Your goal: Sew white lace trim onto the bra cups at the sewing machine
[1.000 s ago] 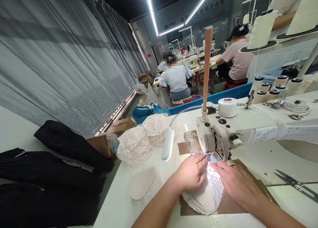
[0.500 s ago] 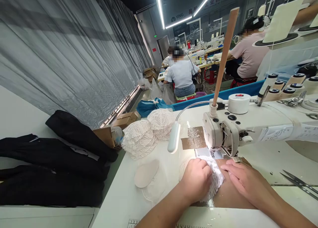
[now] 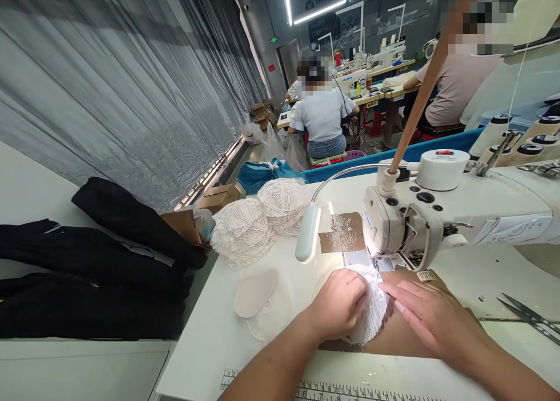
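The white counter (image 3: pixel 201 343) is spreading below everything, its left edge slanting away beside dark clothing (image 3: pixel 131 267). The sewing machine (image 3: pixel 476 208) is standing across its right half, leaving little room above the right hand. A brown sheet (image 3: pixel 405 337) is lying under the work, its near edge running beside printed ruler marks (image 3: pixel 350 389). Lace stacks (image 3: pixel 243 232) are sitting by the counter's left edge. The left hand (image 3: pixel 339 305) is holding the lace piece (image 3: pixel 374 310) by its left side, fingers curled closed. The right hand (image 3: pixel 431 308) is staying flat and uncurled, fingertips touching the right edge. The lace piece's far edge is lying just below the needle end. An oval pad (image 3: pixel 256 293) is resting leftward, with open counter between it and the left hand. Scissors (image 3: pixel 527 313) are lying well right, blades parted.
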### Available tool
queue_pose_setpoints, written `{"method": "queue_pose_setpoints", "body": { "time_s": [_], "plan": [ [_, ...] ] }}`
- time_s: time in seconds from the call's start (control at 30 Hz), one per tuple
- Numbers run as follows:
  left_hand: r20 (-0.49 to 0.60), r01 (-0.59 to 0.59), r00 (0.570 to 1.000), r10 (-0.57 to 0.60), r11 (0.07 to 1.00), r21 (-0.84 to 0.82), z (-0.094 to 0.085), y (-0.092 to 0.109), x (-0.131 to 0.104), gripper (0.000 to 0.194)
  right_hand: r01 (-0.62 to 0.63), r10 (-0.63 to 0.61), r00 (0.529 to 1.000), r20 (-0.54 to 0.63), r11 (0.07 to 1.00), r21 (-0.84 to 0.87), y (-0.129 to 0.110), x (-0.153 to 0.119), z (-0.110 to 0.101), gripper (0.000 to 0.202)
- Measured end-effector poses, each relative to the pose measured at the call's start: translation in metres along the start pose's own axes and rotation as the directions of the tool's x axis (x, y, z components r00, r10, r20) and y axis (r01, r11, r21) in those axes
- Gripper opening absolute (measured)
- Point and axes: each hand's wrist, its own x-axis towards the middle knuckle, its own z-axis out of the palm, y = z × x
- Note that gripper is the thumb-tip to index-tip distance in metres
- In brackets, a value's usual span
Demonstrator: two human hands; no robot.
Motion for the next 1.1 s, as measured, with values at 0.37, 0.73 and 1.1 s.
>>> {"method": "queue_pose_setpoints", "body": {
  "time_s": [0.37, 0.73, 1.1],
  "plan": [
    [0.057, -0.064, 0.996, 0.064, 0.998, -0.001, -0.005, -0.001, -0.001, 0.015, 0.121, -0.122, 0.991, 0.047, 0.993, 0.011, -0.009, -0.006, -0.015, 0.025],
    [0.144, -0.202, 0.976, 0.165, 0.932, 0.301, 0.000, 0.005, -0.005, 0.030, 0.163, -0.161, 0.984, 0.072, 0.986, -0.030, -0.008, -0.014, -0.015, 0.027],
    [0.201, -0.210, 0.968, 0.151, 0.925, 0.317, 0.000, 0.009, -0.006, 0.036, 0.144, -0.143, 0.989, 0.027, 0.988, -0.047, -0.010, -0.015, -0.015, 0.024]
  ]
}}
